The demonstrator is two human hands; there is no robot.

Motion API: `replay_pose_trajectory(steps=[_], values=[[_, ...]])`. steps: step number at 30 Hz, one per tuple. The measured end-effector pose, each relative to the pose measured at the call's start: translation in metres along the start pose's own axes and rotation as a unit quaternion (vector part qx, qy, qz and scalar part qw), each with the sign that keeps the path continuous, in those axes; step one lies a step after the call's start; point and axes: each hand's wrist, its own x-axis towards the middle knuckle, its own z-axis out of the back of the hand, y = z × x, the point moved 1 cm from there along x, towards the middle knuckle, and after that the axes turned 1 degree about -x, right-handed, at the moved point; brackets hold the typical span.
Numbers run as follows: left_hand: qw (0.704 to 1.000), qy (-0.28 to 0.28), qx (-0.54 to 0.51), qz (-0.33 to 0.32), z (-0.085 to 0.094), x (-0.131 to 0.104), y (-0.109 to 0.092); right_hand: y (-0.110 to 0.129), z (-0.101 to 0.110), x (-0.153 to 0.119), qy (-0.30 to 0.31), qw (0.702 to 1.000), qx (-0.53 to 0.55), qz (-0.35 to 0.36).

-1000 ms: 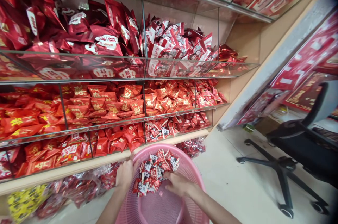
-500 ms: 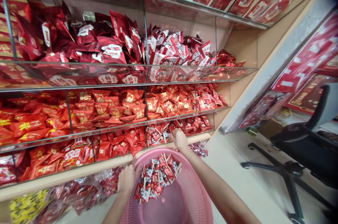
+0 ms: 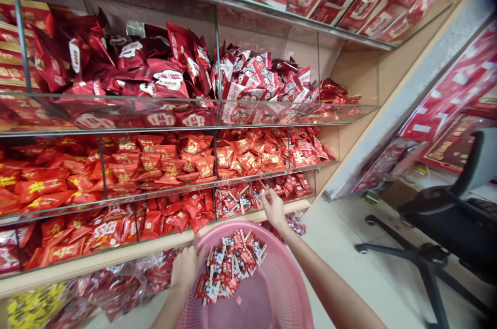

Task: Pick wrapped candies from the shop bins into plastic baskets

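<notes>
My left hand (image 3: 185, 266) is closed on the rim of a pink plastic basket (image 3: 297, 287), at its left side. Inside the basket lies a pile of small red and white candy packets (image 3: 232, 262) with cartoon prints. Past the far rim, my right hand (image 3: 274, 210) is at the front of the lowest shelf, fingers curled in a pinch. What they hold, if anything, is hidden. Just beside its fingertips is a compartment of similar packets (image 3: 235, 202).
Glass shelves (image 3: 248, 124) hold red packets (image 3: 166, 161) in divided compartments and larger dark red bags (image 3: 166, 75) above. Clear bags (image 3: 120, 282) lie below the wooden edge. A black office chair (image 3: 430, 251) stands at the right.
My right hand has shifted slightly to the right along the lowest shelf's front. My left hand stays at the basket rim. The view has shifted slightly.
</notes>
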Motion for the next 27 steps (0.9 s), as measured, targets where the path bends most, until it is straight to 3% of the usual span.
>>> replay_pose_trajectory(steps=[3, 8, 11, 15, 18, 22, 27], values=[[1.0, 0.008, -0.005, 0.006, 0.002, -0.001, -0.001, 0.003, 0.013, -0.017, -0.011, 0.989, 0.137, -0.049], [1.0, 0.007, 0.004, 0.007, 0.004, -0.002, -0.004, 0.016, 0.01, -0.061, 0.003, 0.968, 0.22, -0.121], [1.0, -0.001, 0.014, 0.008, 0.001, -0.002, -0.002, 0.026, -0.008, -0.101, 0.084, 0.944, 0.248, -0.201], [1.0, -0.012, 0.018, -0.001, -0.003, -0.001, 0.0, 0.036, -0.036, -0.153, 0.229, 0.866, 0.275, -0.349], [1.0, -0.023, 0.008, -0.004, -0.003, -0.001, 0.001, 0.04, -0.053, -0.172, 0.273, 0.827, 0.264, -0.415], [0.999, -0.032, 0.004, 0.004, -0.003, 0.0, 0.0, 0.047, -0.071, -0.173, 0.283, 0.83, 0.213, -0.431], [0.999, -0.034, 0.007, 0.012, 0.001, -0.001, -0.002, 0.052, -0.091, -0.17, 0.273, 0.855, 0.192, -0.398]])
